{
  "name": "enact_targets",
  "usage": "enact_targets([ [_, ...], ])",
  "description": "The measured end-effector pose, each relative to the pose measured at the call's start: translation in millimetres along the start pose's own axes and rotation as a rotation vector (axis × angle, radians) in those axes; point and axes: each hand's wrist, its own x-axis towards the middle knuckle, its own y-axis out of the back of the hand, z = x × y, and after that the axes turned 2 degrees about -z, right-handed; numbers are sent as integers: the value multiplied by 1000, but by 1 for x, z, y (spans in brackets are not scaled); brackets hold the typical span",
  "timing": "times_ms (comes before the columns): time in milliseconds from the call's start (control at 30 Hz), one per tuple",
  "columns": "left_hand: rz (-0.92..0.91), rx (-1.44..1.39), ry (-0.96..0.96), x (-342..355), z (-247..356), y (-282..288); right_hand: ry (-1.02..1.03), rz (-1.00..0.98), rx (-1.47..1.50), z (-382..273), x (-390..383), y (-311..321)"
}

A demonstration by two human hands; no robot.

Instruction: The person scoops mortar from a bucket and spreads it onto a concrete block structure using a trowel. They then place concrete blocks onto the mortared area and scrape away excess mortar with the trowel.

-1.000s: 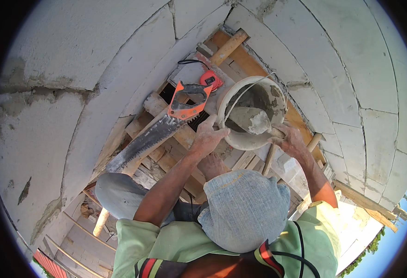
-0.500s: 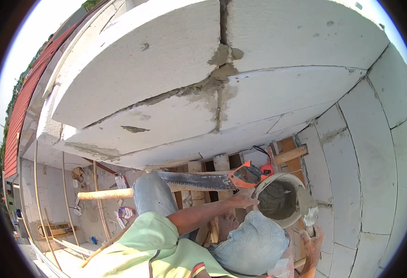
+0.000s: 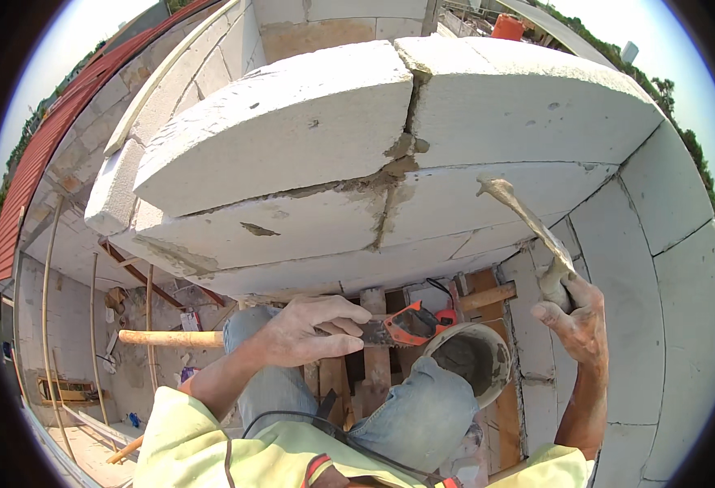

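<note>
Since half a second ago, the right hand (image 3: 579, 319) has come up from beside the bucket (image 3: 473, 359), now clenched around a mortar-caked trowel (image 3: 528, 221) raised toward the white block wall (image 3: 309, 154). Left hand (image 3: 305, 332) hovers over the saw (image 3: 398, 328) lying below it, fingers loosely spread, gripping nothing. Judging by the tilted blade, wet mortar could slide off before reaching the joint, or the bucket beside the knee could be knocked over.

Saw (image 3: 402, 327) blade hidden behind left hand (image 3: 305, 332); trowel (image 3: 528, 224) handle buried in right hand (image 3: 577, 321); bucket (image 3: 475, 362) base behind knee (image 3: 427, 415)
</note>
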Motion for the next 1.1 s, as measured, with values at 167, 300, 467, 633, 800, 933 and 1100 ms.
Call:
enact_targets([
  [167,640,653,-890,-28,103,44,207,-17,272,2,47,-27],
  [300,939,1030,-993,-26,138,88,208,-196,435,-6,84,-43],
  [467,895,1353,-857,15,146,120,234,-436,627,2,108,-52],
  [633,781,1431,-447,25,138,126,213,-556,727,20,117,-77],
  [800,697,1363,-311,31,147,108,170,-562,793,49,111,-88],
  [933,710,1491,-334,34,143,117,146,-382,795,64,78,-101],
  [1100,683,1595,-218,33,141,127,231,-219,857,62,56,-130],
])
